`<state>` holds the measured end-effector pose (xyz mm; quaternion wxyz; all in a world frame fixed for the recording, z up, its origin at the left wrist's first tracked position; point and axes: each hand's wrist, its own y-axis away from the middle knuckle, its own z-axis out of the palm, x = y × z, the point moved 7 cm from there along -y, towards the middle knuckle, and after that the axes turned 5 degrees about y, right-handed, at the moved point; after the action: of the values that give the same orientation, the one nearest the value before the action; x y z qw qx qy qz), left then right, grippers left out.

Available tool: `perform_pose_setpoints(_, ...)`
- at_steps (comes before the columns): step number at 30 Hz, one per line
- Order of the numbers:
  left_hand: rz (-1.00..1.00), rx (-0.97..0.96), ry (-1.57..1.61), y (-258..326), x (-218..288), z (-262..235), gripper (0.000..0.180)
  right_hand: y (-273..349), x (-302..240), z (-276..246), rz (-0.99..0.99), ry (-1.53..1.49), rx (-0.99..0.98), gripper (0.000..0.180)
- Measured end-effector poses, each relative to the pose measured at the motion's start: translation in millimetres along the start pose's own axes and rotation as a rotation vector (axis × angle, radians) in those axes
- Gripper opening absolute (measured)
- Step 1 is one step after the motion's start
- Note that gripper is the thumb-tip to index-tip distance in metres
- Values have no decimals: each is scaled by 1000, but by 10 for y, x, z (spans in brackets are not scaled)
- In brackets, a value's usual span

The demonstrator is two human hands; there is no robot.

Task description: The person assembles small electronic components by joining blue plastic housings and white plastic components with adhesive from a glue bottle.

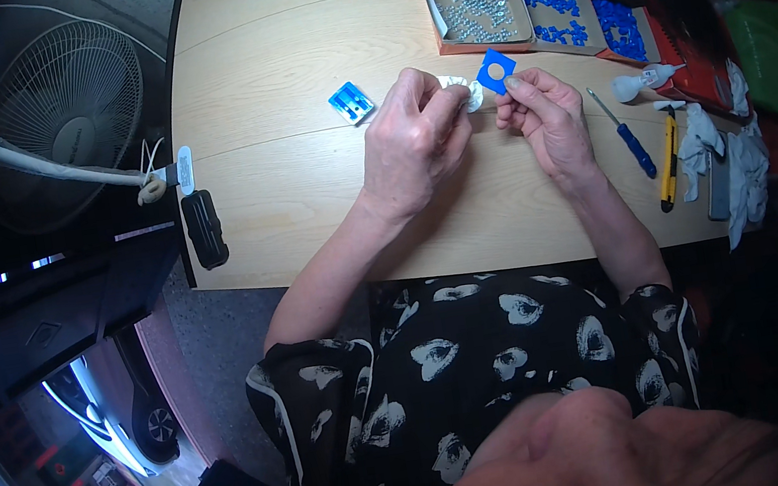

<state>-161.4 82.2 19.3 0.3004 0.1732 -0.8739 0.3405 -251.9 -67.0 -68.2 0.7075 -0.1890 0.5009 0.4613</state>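
Observation:
My right hand point(543, 114) pinches a small blue square plate with a round hole point(494, 70) by its lower corner, held up above the wooden table point(285, 87). My left hand point(414, 139) is closed on a small white part point(465, 91) right beside the blue plate, the two nearly touching. A blue rectangular piece with slots point(350, 103) lies flat on the table just left of my left hand.
Open boxes at the back right hold small metal parts point(476, 14) and blue plastic pieces point(567, 20). A glue bottle point(642, 82), blue screwdriver point(630, 141), yellow utility knife point(668, 163) and white gloves point(734, 161) lie at right. A fan point(66, 100) stands left of the table.

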Motion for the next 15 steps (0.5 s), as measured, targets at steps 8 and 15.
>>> perform_pose_setpoints(8, 52, -25, -54, -9, 53, 93, 23, 38, -2, 27, -14, 20, -20, 11)
perform_pose_setpoints(15, 68, -79, 84, 21, 79, 206, 22, 17, 13, 0, -24, 19, -21, 12)
